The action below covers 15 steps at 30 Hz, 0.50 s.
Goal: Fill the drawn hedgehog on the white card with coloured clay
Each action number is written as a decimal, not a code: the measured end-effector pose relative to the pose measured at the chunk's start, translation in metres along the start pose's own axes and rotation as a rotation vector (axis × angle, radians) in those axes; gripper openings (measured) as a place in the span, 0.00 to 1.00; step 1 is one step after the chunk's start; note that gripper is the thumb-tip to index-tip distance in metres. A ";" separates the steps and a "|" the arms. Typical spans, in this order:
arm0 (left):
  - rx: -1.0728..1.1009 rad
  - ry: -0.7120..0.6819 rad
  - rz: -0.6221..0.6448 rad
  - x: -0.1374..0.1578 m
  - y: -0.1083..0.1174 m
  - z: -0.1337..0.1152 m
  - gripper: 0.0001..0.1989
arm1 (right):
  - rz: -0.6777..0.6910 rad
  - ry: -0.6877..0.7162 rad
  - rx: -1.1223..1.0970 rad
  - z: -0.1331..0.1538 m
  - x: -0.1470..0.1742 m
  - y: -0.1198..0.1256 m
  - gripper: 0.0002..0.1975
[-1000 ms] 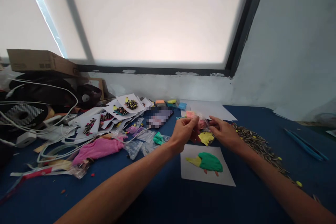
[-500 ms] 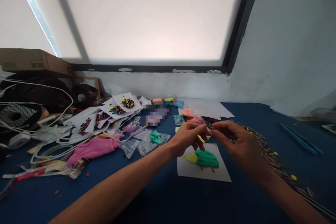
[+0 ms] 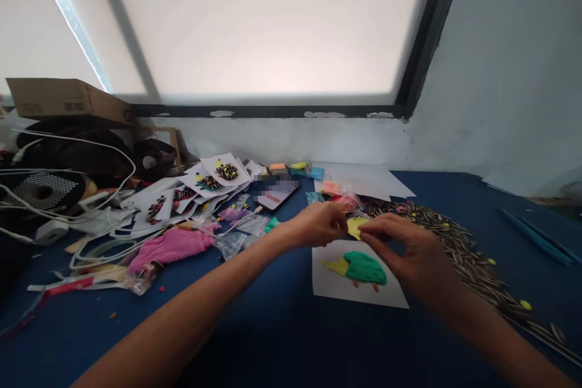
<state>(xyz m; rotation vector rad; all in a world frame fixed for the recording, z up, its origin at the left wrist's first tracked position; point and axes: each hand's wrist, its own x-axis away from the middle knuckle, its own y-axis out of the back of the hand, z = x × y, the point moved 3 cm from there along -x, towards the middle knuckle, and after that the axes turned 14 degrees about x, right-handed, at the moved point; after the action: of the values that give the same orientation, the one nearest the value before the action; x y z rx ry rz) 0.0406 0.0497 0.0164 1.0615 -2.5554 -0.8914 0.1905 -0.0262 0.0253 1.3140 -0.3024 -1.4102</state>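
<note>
My left hand (image 3: 321, 224) is closed, fingers curled down, above the back edge of a white card (image 3: 327, 285). My right hand (image 3: 409, 248) is pinched at thumb and forefinger beside it; what either hand holds, if anything, is too small or hidden. Flat yellow clay (image 3: 356, 227) shows between the hands, close to both sets of fingertips. On the card lies a clay animal (image 3: 365, 269) with a green body, a yellow pointed head and small brown legs. A heap of striped sunflower seeds (image 3: 459, 248) spreads behind and right of my right hand.
Finished seed-covered cards (image 3: 227, 170) are piled at the back left, near a phone (image 3: 277, 194). A pink cloth (image 3: 175, 248), plastic bags (image 3: 230, 242) and white cables (image 3: 97, 248) clutter the left. Blue tweezers (image 3: 539, 237) lie far right. White paper sheets (image 3: 364, 179) lie at the back.
My hands have moved apart from nearly touching fingertips; the left has drawn back leftward and its fingers are curled. The yellow clay shows more between them. The view has shifted slightly.
</note>
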 end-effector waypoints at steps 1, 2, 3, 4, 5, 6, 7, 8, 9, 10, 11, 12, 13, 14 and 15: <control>-0.058 0.010 0.013 0.000 0.002 0.004 0.09 | 0.034 0.014 0.001 0.002 0.002 -0.004 0.08; -0.090 0.018 0.027 -0.001 0.003 0.007 0.10 | 0.068 0.026 0.006 0.005 0.004 -0.009 0.08; -0.126 0.023 0.044 -0.002 0.003 0.010 0.10 | 0.100 0.036 0.013 0.007 0.006 -0.014 0.08; -0.157 0.027 0.062 -0.003 0.002 0.013 0.11 | 0.127 0.044 0.024 0.009 0.007 -0.019 0.08; -0.181 0.030 0.080 -0.004 0.001 0.014 0.11 | 0.149 0.051 0.038 0.011 0.008 -0.023 0.08; -0.198 0.032 0.095 -0.004 0.000 0.016 0.11 | 0.165 0.059 0.054 0.012 0.009 -0.027 0.09; -0.211 0.033 0.105 -0.005 -0.001 0.017 0.11 | 0.176 0.068 0.071 0.013 0.009 -0.031 0.09; -0.222 0.036 0.109 -0.005 -0.001 0.017 0.11 | 0.182 0.078 0.089 0.014 0.009 -0.034 0.09; -0.230 0.039 0.110 -0.006 -0.001 0.018 0.11 | 0.184 0.090 0.105 0.015 0.009 -0.037 0.10; -0.236 0.042 0.109 -0.006 -0.001 0.018 0.10 | 0.185 0.103 0.120 0.016 0.008 -0.040 0.09; -0.241 0.044 0.109 -0.005 -0.001 0.018 0.11 | 0.184 0.116 0.133 0.017 0.007 -0.043 0.09; -0.245 0.046 0.110 -0.005 0.000 0.017 0.11 | 0.182 0.128 0.147 0.017 0.007 -0.045 0.09; -0.248 0.047 0.114 -0.004 0.000 0.017 0.11 | 0.179 0.140 0.160 0.017 0.006 -0.048 0.09; -0.251 0.048 0.118 -0.003 0.001 0.016 0.11 | 0.176 0.151 0.174 0.018 0.006 -0.050 0.08; -0.254 0.051 0.123 -0.003 0.002 0.015 0.11 | 0.173 0.162 0.187 0.018 0.005 -0.052 0.08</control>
<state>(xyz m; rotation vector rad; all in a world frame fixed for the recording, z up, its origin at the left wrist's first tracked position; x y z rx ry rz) 0.0347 0.0595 0.0055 0.8334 -2.3584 -1.1038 0.1498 -0.0217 -0.0118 1.5076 -0.4366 -1.1442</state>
